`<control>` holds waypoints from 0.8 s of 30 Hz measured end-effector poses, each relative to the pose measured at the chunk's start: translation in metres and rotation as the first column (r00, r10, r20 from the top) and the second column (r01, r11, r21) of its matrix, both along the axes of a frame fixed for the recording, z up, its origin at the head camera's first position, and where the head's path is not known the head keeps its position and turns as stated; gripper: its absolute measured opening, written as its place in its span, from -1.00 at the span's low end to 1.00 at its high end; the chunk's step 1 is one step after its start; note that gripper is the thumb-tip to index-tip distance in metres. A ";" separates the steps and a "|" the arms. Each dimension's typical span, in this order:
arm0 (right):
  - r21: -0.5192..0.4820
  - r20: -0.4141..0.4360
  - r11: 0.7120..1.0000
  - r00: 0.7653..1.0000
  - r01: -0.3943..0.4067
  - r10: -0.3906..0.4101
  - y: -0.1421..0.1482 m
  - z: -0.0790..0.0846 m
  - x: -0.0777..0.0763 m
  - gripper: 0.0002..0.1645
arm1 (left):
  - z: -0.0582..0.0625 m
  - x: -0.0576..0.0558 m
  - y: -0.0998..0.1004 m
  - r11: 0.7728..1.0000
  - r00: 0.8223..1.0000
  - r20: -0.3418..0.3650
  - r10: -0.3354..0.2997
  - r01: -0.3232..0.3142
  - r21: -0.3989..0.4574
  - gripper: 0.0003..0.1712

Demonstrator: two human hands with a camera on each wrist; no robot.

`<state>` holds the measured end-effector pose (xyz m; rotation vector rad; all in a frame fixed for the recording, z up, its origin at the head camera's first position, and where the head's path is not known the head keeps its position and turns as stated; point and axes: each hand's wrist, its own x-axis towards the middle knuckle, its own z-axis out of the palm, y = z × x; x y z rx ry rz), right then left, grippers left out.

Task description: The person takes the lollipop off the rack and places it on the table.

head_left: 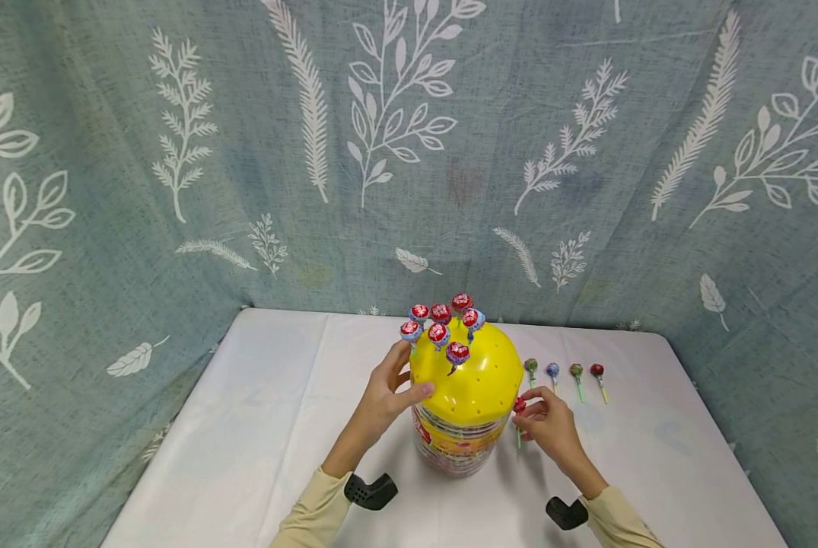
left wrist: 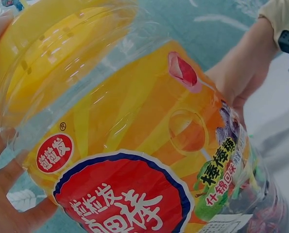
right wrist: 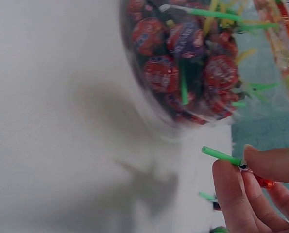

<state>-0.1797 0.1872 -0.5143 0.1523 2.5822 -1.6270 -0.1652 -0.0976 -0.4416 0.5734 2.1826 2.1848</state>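
Note:
A clear plastic candy jar point(head_left: 458, 441) with a domed yellow lid point(head_left: 480, 384) stands on the table. Several lollipops point(head_left: 439, 335) stick up from holes in the lid's left and back part. My left hand point(head_left: 384, 396) holds the lid's left side, thumb on top and fingers round the edge. Beside the jar's right side, my right hand point(head_left: 549, 422) pinches a red-wrapped lollipop point(head_left: 520, 406) just below its candy. In the right wrist view its green stick point(right wrist: 216, 154) points away from the fingers, apart from the jar.
Several more lollipops point(head_left: 576, 371) lie in a row on the white tablecloth point(head_left: 292, 426), right of the jar. Loose lollipops point(right wrist: 183, 68) fill the jar's bottom. A leaf-patterned curtain point(head_left: 409, 152) hangs behind and at both sides of the table.

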 end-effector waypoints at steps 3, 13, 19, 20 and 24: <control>0.000 -0.008 1.000 1.000 -0.007 0.007 -0.001 -0.005 0.000 -0.50 | 0.000 0.000 0.000 1.000 1.000 0.005 0.001 -0.001 -0.003 -0.22; 0.079 0.011 0.997 1.000 -0.012 0.011 -0.007 -0.023 -0.003 -0.53 | -0.002 0.000 -0.001 1.000 1.000 0.006 -0.003 0.003 0.004 -0.21; 0.146 -0.001 0.989 0.999 -0.032 0.032 -0.009 -0.035 -0.004 -0.56 | -0.002 0.001 0.000 1.000 1.000 0.003 0.006 -0.006 -0.002 -0.22; 0.159 -0.006 0.987 0.999 -0.037 0.038 -0.009 -0.037 -0.004 -0.57 | -0.001 0.001 0.000 1.000 1.000 0.002 0.006 -0.006 -0.003 -0.22; 0.194 -0.014 0.980 0.999 -0.047 0.051 -0.011 -0.039 -0.004 -0.57 | -0.001 0.001 0.000 1.000 1.000 0.000 0.005 -0.005 -0.005 -0.23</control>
